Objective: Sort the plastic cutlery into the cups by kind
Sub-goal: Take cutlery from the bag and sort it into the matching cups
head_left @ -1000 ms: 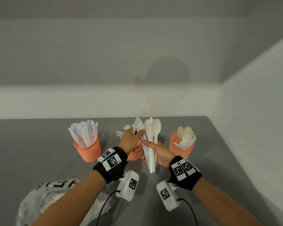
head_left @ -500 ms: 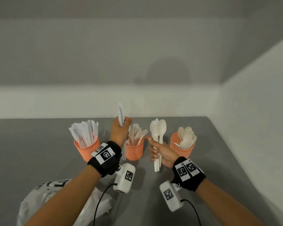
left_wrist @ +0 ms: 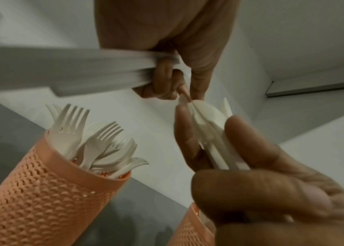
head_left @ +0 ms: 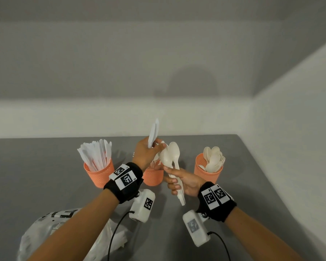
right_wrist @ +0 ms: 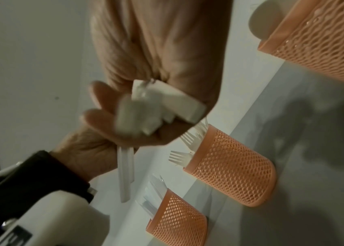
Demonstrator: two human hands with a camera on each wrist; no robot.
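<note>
While the right hand (head_left: pixel 184 182) is clasping a bundle of white plastic spoons (head_left: pixel 171 157) by their handles, bowls up, the left hand (head_left: pixel 146 154) is holding a couple of flat white plastic knives (head_left: pixel 153 133) upright in curled fingers, its fingertips reaching to the top of the spoon bundle. Both hands are hovering just above and in front of the middle orange mesh cup (head_left: pixel 152 177), which is holding the white plastic forks (left_wrist: pixel 82 133). To that cup's left, the orange mesh cup of knives (head_left: pixel 100 174) is standing packed with blades; to its right, the orange mesh cup of spoons (head_left: pixel 207 171) is showing a cluster of pale bowls. Nearer the person than the middle cup, a crumpled clear plastic bag (head_left: pixel 45 234) is lying on the grey table (head_left: pixel 252 185) with what looks like more cutlery inside.

Judging by this, the mixed handful is being split by kind. The next move is calling for the left hand to carry its knives over to the left cup and drop them in handle-first, and for the right hand to swing right to the spoon cup without spilling any.
</note>
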